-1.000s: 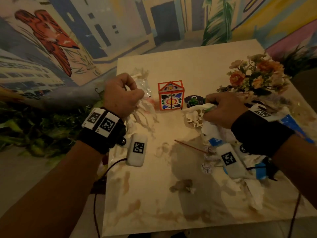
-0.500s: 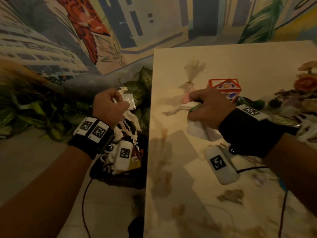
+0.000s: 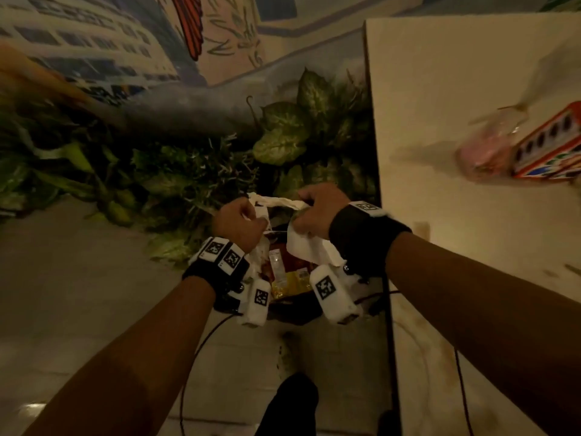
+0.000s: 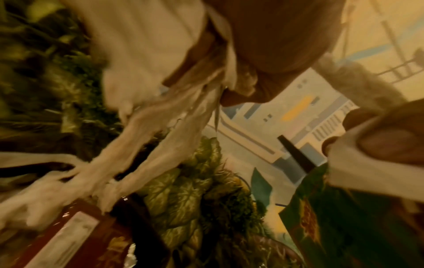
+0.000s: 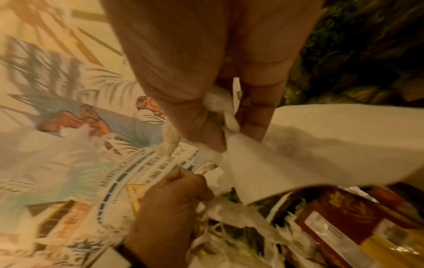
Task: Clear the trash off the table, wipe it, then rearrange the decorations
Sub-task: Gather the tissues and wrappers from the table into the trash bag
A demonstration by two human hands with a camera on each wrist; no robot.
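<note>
Both hands hang off the table's left edge, over a dark trash bag (image 3: 292,313) on the floor. My left hand (image 3: 251,217) grips a wad of shredded white tissue (image 4: 160,117), whose strips dangle toward the bag. My right hand (image 3: 303,215) pinches a white paper napkin (image 3: 306,248) together with a green packet (image 4: 332,217). In the right wrist view, the napkin (image 5: 321,145) fans out below the fingers. Red and yellow wrappers (image 3: 283,275) lie inside the bag. A red-edged patterned box (image 3: 553,146) and a pink item in clear wrap (image 3: 484,149) remain on the table (image 3: 456,73).
Leafy green plants (image 3: 283,143) line the floor behind the bag, against a painted mural wall (image 3: 94,58). The table's left edge (image 3: 382,215) runs just right of my right wrist. Pale floor tiles (image 3: 78,294) spread to the left. Cables hang from both wrists.
Both hands have swung left off the table and down over the trash bag, carrying the tissue and napkin. The hands have come close together, and my view has turned left and downward.
</note>
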